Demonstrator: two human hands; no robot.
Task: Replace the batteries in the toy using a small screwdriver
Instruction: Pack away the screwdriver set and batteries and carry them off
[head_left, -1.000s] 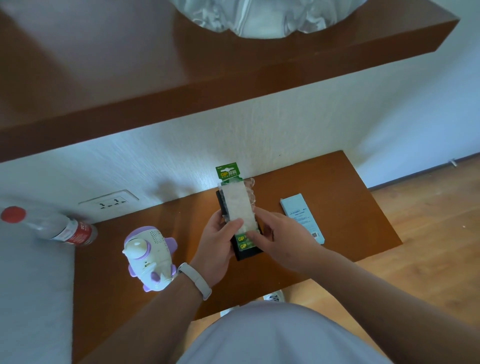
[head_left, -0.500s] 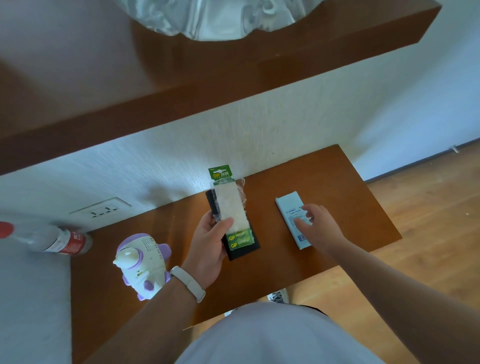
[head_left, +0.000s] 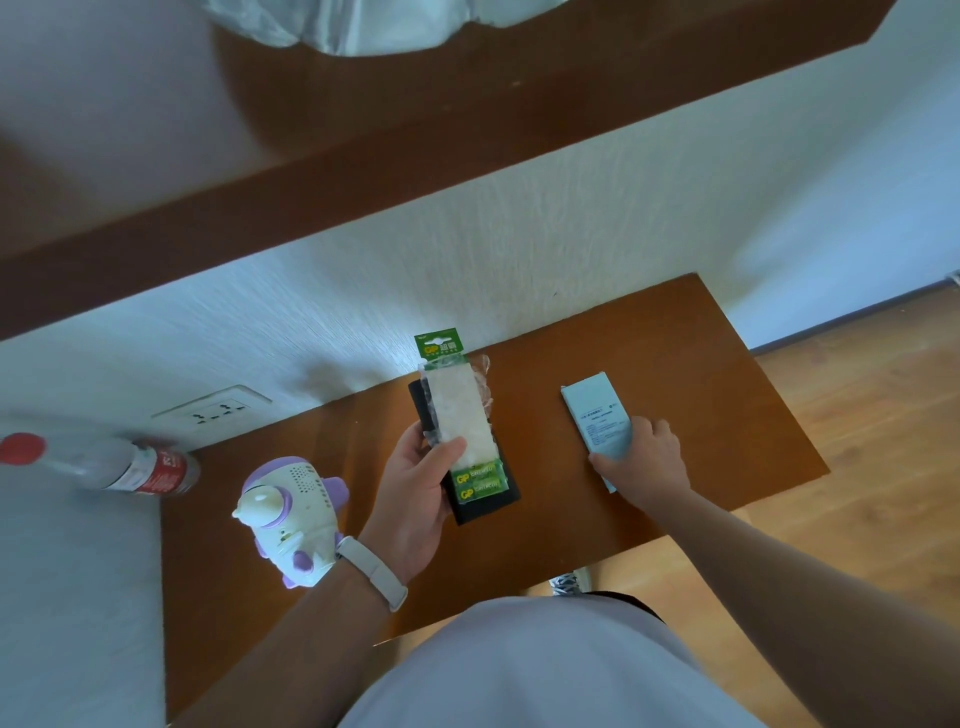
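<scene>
A white and purple toy (head_left: 291, 512) stands on the brown table (head_left: 649, 343) at the left. My left hand (head_left: 415, 493) grips a green battery pack (head_left: 460, 415) together with a black flat case (head_left: 488, 506) under it, held over the table's middle. My right hand (head_left: 644, 467) lies on the near end of a pale blue box (head_left: 597, 421) flat on the table at the right, fingers curled round its edges. No screwdriver is visible.
A clear bottle with a red cap and label (head_left: 104, 465) lies at the far left beside a wall socket (head_left: 213, 410). A wooden shelf (head_left: 415, 130) hangs overhead. The table's right edge drops to the wood floor (head_left: 857, 441).
My right hand left the battery pack, moved right and settled on the pale blue box. My left hand keeps holding the pack and black case.
</scene>
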